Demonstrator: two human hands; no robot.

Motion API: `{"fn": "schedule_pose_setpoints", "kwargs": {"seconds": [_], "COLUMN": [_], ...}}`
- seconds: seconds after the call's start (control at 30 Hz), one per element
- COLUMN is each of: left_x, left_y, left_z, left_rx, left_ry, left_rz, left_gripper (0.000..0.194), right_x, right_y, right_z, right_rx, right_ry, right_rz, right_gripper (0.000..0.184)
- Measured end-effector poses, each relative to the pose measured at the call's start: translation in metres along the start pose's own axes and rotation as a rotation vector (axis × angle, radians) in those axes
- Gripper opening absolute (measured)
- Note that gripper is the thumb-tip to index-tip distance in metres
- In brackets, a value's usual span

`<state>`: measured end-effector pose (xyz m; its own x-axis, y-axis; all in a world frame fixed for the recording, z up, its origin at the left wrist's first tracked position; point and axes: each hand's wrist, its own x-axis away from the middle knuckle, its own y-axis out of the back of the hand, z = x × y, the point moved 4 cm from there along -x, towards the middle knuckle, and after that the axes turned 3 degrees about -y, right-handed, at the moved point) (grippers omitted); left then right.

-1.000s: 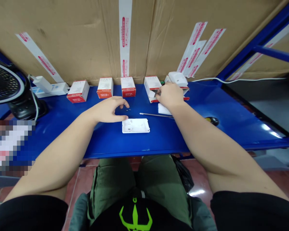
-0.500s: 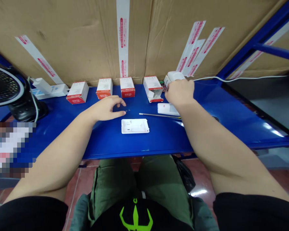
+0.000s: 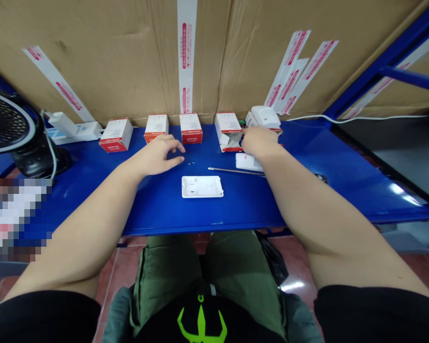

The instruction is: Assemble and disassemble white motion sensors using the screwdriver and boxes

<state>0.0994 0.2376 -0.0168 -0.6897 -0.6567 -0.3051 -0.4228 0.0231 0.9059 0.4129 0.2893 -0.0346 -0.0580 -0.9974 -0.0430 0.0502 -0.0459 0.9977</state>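
Observation:
My left hand (image 3: pixel 155 155) hovers over the blue bench (image 3: pixel 157 205) with its fingers apart and nothing in them. Just past its fingertips lie two tiny screws (image 3: pixel 190 163). Below them rests a white plastic cover plate (image 3: pixel 202 186), face up. My right hand (image 3: pixel 259 142) is curled down at the back, its fingers hiding whatever is beneath them. It sits over a white plastic piece (image 3: pixel 247 162), next to an open red-and-white box (image 3: pixel 229 132). A white device (image 3: pixel 265 117) stands just beyond. A screwdriver's steel shaft (image 3: pixel 232 170) runs under my right forearm, which hides most of its handle.
Several red-and-white boxes (image 3: pixel 156 127) stand in a row along the back of the bench. A black fan (image 3: pixel 7 121) and a white power strip (image 3: pixel 75 132) are at the left. A white cable (image 3: pixel 357 117) runs off to the right, and taped cardboard (image 3: pixel 110 57) forms the back wall.
My right hand has moved left and toward me, from the white device to above the white piece. My left hand has shifted slightly back, and its fingers have opened a little.

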Motion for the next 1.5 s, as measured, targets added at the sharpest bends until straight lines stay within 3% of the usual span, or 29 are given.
{"fn": "schedule_pose_setpoints", "kwargs": {"seconds": [0.1, 0.3, 0.57, 0.77, 0.87, 1.07, 1.17, 1.23, 1.33, 1.43, 1.5], "left_x": [0.000, 0.000, 0.000, -0.001, -0.001, -0.001, 0.000, -0.001, -0.002, -0.004, -0.005], "left_y": [0.000, 0.001, 0.002, 0.003, 0.004, 0.011, 0.013, 0.010, -0.002, -0.015, -0.020], "left_z": [0.000, -0.001, -0.001, -0.002, -0.003, -0.011, -0.014, -0.015, -0.016, -0.022, -0.029], "left_rx": [0.000, -0.002, -0.006, -0.008, -0.006, -0.008, 0.051, 0.145, 0.399, 0.663, 0.807], "left_ry": [-0.002, 0.002, -0.006, -0.025, -0.024, -0.009, -0.007, -0.010, -0.015, -0.018, -0.015], "left_rz": [0.006, 0.007, -0.006, -0.023, -0.042, -0.124, -0.217, -0.257, -0.266, -0.207, -0.135], "left_gripper": [0.034, 0.032, 0.031, 0.031, 0.030, 0.028, 0.026, 0.025, 0.030, 0.055, 0.072], "right_x": [0.007, 0.020, 0.016, 0.020, 0.027, 0.045, 0.042, 0.034, 0.022, 0.027, 0.039], "right_y": [0.007, 0.021, 0.015, 0.022, 0.036, 0.069, 0.069, 0.060, 0.042, 0.030, 0.026], "right_z": [-0.002, -0.001, -0.016, -0.029, -0.030, -0.029, -0.033, -0.034, -0.022, 0.007, 0.028], "right_rx": [0.048, 0.051, 0.044, -0.002, -0.082, -0.328, -0.489, -0.712, -1.126, -1.400, -1.484], "right_ry": [-0.132, -0.086, 0.042, 0.107, 0.095, 0.012, 0.011, 0.058, 0.251, 0.473, 0.524], "right_rz": [0.017, -0.023, -0.030, -0.053, -0.146, -0.473, -0.582, -0.621, -0.541, -0.329, -0.206], "right_gripper": [0.040, 0.029, 0.023, 0.035, 0.040, 0.043, 0.039, 0.033, 0.033, 0.050, 0.056]}}
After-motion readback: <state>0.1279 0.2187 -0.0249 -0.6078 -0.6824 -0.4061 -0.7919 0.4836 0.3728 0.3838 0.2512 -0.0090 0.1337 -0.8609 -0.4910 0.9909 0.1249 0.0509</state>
